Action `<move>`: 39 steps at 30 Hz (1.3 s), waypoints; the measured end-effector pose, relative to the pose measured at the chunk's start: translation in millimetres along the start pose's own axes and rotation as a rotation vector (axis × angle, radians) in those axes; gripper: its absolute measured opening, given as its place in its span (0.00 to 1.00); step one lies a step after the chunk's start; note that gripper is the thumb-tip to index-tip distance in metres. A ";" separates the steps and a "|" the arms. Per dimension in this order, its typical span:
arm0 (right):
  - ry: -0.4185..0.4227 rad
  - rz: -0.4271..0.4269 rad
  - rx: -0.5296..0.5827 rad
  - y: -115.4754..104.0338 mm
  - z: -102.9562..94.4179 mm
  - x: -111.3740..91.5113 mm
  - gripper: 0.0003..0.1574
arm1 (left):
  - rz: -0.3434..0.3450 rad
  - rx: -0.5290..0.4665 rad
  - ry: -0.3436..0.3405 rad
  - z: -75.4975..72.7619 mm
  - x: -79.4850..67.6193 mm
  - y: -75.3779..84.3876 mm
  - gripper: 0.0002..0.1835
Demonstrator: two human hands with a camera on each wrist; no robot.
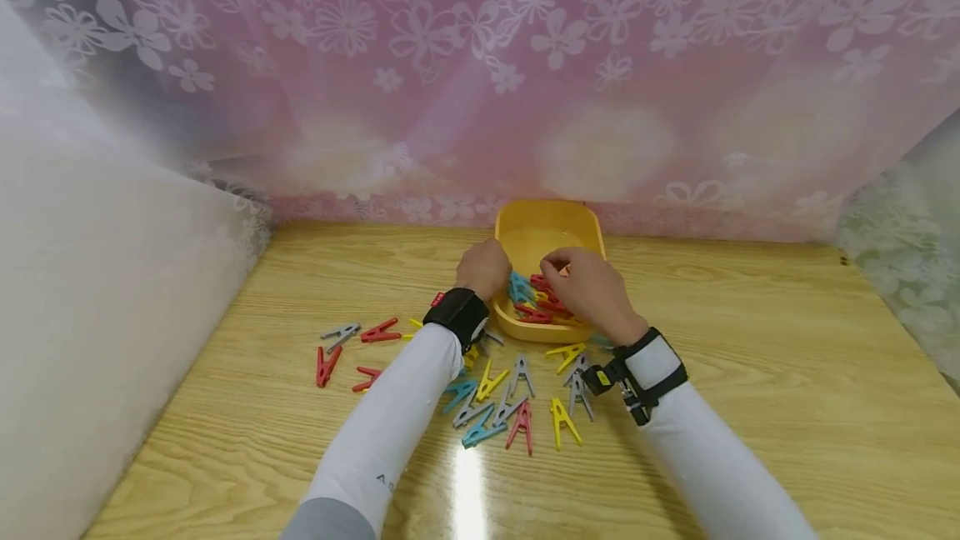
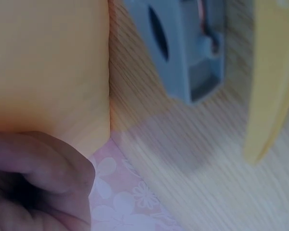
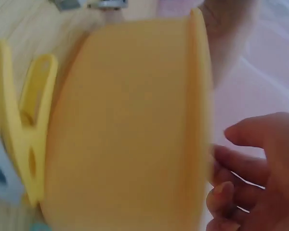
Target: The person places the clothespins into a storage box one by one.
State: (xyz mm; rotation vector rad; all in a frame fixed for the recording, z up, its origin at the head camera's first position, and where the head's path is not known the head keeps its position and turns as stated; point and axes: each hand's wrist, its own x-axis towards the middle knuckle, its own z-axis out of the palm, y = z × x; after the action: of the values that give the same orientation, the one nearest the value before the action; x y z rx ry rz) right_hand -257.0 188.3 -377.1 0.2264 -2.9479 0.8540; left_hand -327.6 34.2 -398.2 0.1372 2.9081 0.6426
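A yellow plastic basin (image 1: pixel 547 208) stands at the table's back, with red, blue and yellow clothespins (image 1: pixel 534 315) heaped in its near part. My left hand (image 1: pixel 483 267) is at the basin's left rim. In the left wrist view its fingers (image 2: pixel 62 168) are curled against the basin wall (image 2: pixel 48 72); whether they grip the rim or a clothespin is hidden. My right hand (image 1: pixel 592 286) hovers over the basin's right side. In the right wrist view its thumb (image 3: pixel 245 130) stands apart from loosely bent fingers (image 3: pixel 231 192), and nothing shows between them.
Several grey, yellow, blue and red clothespins (image 1: pixel 522 423) lie scattered on the wooden table (image 1: pixel 750 373) in front of the basin. More red and grey ones (image 1: pixel 322 367) lie to the left, beside my left forearm. A pink flowered curtain (image 1: pixel 450 107) hangs right behind the basin.
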 end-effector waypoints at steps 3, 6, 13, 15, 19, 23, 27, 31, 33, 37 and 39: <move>0.071 0.004 0.052 10.2 -11.1 -8.0 0.21 | 0.012 -0.011 0.003 -0.2 -1.2 0.2 0.12; 0.113 0.015 0.079 25.9 -20.2 -17.2 0.22 | 0.028 -0.017 -0.005 0.0 -1.6 0.2 0.12; 0.147 -0.011 0.092 65.4 -27.8 -38.2 0.20 | 0.013 -0.004 -0.005 -1.8 -0.6 -3.0 0.12; 0.110 -0.029 0.082 76.1 -27.5 -46.2 0.19 | 0.010 -0.004 -0.005 -2.2 -0.9 -3.1 0.12; -0.004 -0.108 0.037 94.8 -24.3 -63.1 0.14 | 0.018 -0.011 -0.014 -2.7 -2.4 -2.3 0.12; -0.081 -0.256 -0.004 105.5 -19.8 -76.4 0.11 | 0.023 -0.019 -0.014 -3.5 -4.2 -0.2 0.12; -0.112 -0.310 -0.038 107.2 -14.9 -82.8 0.14 | 0.019 -0.022 -0.013 -5.9 -5.5 2.0 0.12; -0.124 -0.312 -0.095 106.7 -11.2 -85.0 0.17 | 0.012 -0.017 -0.019 -7.3 -6.2 3.4 0.12; -0.123 -0.310 -0.115 105.6 -10.3 -85.9 0.17 | 0.010 -0.012 -0.021 -7.2 -6.2 3.5 0.12; -0.121 -0.316 -0.128 103.5 -10.0 -87.0 0.17 | 0.007 -0.002 -0.020 -5.4 -4.8 3.1 0.12; -0.131 -0.308 -0.126 102.8 -10.9 -88.0 0.17 | 0.005 -0.002 -0.019 -3.8 -3.9 2.8 0.12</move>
State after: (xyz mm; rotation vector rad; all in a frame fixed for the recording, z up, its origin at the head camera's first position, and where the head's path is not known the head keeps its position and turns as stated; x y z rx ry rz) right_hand -186.2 290.9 -431.0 0.7316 -2.9552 0.6325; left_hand -324.3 34.7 -393.1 0.1496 2.8900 0.6413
